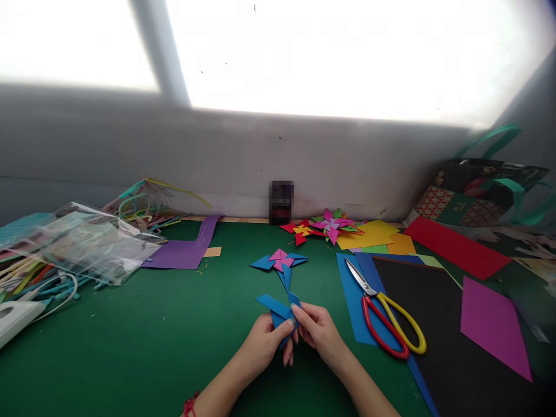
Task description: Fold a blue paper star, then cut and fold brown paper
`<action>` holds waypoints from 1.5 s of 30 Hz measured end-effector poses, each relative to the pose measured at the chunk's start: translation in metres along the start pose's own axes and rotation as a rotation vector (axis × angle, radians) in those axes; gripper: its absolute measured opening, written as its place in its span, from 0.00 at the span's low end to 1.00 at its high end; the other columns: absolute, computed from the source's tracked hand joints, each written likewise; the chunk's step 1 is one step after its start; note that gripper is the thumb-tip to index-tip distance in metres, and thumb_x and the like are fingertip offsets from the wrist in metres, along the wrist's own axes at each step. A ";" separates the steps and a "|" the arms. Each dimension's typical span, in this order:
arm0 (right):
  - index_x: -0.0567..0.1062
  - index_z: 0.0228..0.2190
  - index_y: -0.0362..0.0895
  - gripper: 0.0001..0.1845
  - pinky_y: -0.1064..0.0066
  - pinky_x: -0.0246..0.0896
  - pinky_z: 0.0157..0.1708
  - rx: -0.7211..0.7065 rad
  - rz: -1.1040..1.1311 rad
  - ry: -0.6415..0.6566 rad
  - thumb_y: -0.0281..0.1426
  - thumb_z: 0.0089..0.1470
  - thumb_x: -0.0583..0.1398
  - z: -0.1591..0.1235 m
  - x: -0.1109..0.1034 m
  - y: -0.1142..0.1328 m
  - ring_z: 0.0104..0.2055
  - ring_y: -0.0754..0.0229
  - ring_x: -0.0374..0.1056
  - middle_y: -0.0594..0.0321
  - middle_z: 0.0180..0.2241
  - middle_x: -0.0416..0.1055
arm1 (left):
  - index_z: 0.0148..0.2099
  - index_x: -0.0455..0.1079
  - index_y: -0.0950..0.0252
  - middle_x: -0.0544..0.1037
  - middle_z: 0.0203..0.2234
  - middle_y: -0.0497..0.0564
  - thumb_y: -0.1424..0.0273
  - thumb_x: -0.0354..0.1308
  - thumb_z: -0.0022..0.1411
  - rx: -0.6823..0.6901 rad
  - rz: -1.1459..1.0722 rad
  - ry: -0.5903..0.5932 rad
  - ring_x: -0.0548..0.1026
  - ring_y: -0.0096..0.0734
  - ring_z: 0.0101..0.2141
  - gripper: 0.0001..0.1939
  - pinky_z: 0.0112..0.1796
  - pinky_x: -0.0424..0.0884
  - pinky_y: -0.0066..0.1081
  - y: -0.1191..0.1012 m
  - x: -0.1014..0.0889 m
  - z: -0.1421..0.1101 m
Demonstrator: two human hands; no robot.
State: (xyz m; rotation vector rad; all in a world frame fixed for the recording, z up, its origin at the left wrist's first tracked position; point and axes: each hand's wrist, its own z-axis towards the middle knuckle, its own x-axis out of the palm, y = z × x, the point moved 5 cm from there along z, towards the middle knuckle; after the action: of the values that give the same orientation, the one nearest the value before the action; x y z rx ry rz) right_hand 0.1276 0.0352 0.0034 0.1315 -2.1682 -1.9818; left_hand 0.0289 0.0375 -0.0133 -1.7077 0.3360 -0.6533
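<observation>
Between both hands is a folded blue paper piece (pixel 279 310), held just above the green tabletop. My left hand (pixel 267 341) is closed on its lower left part, thumb pressed on top. My right hand (pixel 319 329) pinches the right side, where a narrow flap sticks up. Some of the fingers are hidden behind the paper. Just beyond my hands lies a paper star (pixel 280 259) with a pink centre and blue points. One blue point (pixel 284 277) stretches down toward my hands.
Scissors (pixel 373 298) with red and yellow handles lie on blue and black sheets (pixel 417 307) at right. Finished paper stars (pixel 332 223) sit at the back. Purple paper (pixel 182 253), a clear plastic bag (pixel 108 243) and paper strips are on the left. A patterned bag (pixel 469 200) stands back right.
</observation>
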 end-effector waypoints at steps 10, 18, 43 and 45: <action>0.64 0.17 0.41 0.21 0.76 0.36 0.11 -0.007 -0.010 0.024 0.43 0.53 0.52 0.001 0.002 0.000 0.11 0.73 0.47 0.71 0.13 0.58 | 0.23 0.62 0.67 0.66 0.08 0.45 0.63 0.47 0.59 0.029 0.006 -0.009 0.65 0.24 0.12 0.17 0.20 0.65 0.25 -0.006 0.002 -0.001; 0.62 0.16 0.43 0.20 0.76 0.41 0.14 -0.091 -0.081 -0.071 0.41 0.54 0.52 0.000 -0.004 0.004 0.12 0.72 0.46 0.74 0.10 0.52 | 0.26 0.61 0.67 0.67 0.09 0.44 0.62 0.49 0.59 0.056 -0.001 -0.057 0.65 0.24 0.13 0.15 0.21 0.65 0.25 -0.005 0.000 0.001; 0.62 0.15 0.42 0.23 0.77 0.41 0.12 -0.072 -0.079 -0.087 0.41 0.55 0.51 0.002 -0.004 -0.001 0.10 0.72 0.48 0.73 0.10 0.54 | 0.26 0.62 0.67 0.68 0.11 0.45 0.62 0.49 0.59 0.059 0.040 -0.008 0.67 0.26 0.15 0.14 0.24 0.66 0.27 -0.011 0.003 -0.001; 0.61 0.14 0.43 0.23 0.76 0.42 0.13 -0.086 -0.080 -0.114 0.41 0.55 0.50 0.002 -0.007 -0.002 0.10 0.72 0.47 0.73 0.09 0.53 | 0.26 0.62 0.67 0.68 0.11 0.45 0.62 0.49 0.59 0.044 0.052 -0.015 0.67 0.25 0.15 0.15 0.23 0.65 0.26 -0.012 0.004 -0.002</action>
State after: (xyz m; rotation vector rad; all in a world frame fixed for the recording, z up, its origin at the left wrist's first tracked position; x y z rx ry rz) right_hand 0.1334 0.0384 0.0011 0.0965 -2.1732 -2.1731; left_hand 0.0295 0.0368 -0.0008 -1.6554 0.3518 -0.6053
